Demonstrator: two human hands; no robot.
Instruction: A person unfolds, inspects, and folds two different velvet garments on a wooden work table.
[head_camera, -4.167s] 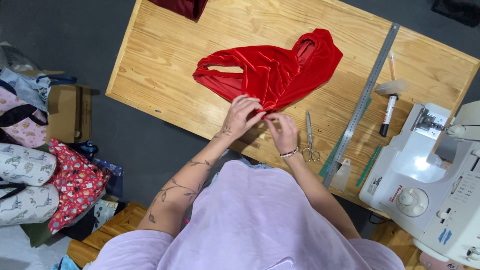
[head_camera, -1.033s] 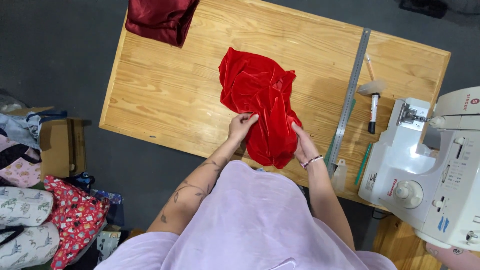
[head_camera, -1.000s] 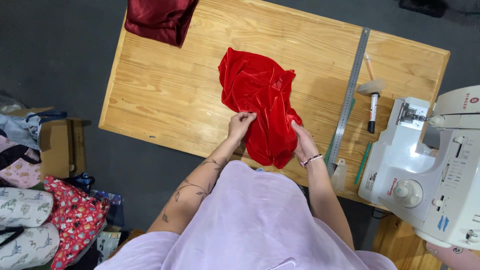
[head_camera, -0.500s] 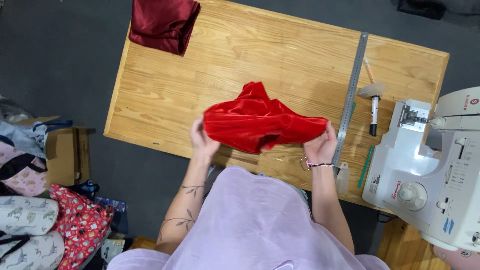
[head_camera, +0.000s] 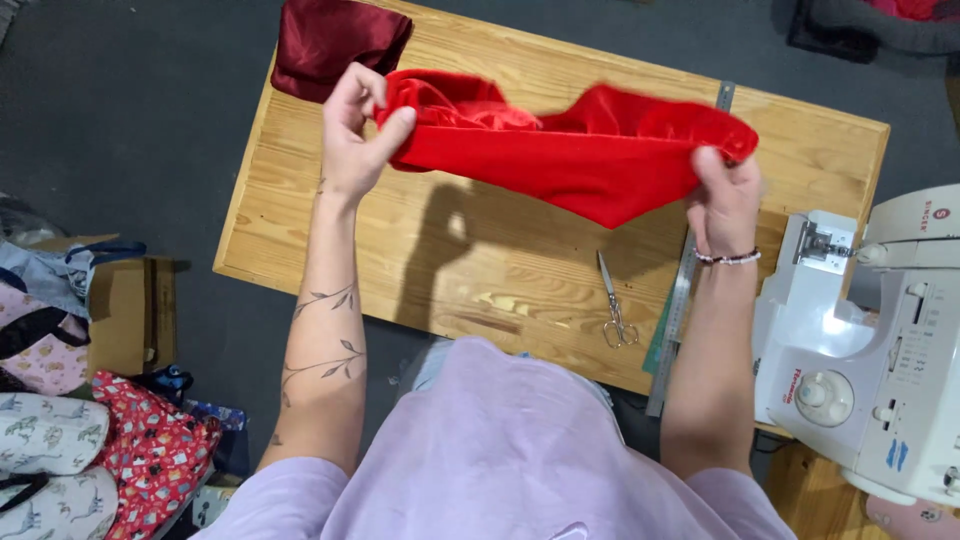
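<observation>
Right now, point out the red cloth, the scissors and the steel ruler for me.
red cloth (head_camera: 590, 160), head view, on the middle of the stretched fabric.
scissors (head_camera: 612, 305), head view, on the blades near the pivot.
ruler (head_camera: 672, 330), head view, on the strip's lower half.

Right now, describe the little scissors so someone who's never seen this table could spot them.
Look at the wooden table, near its front edge by the person. Just left of the long metal ruler lie small silver scissors, blades pointing away: the only loose metal tool on bare wood.
</observation>
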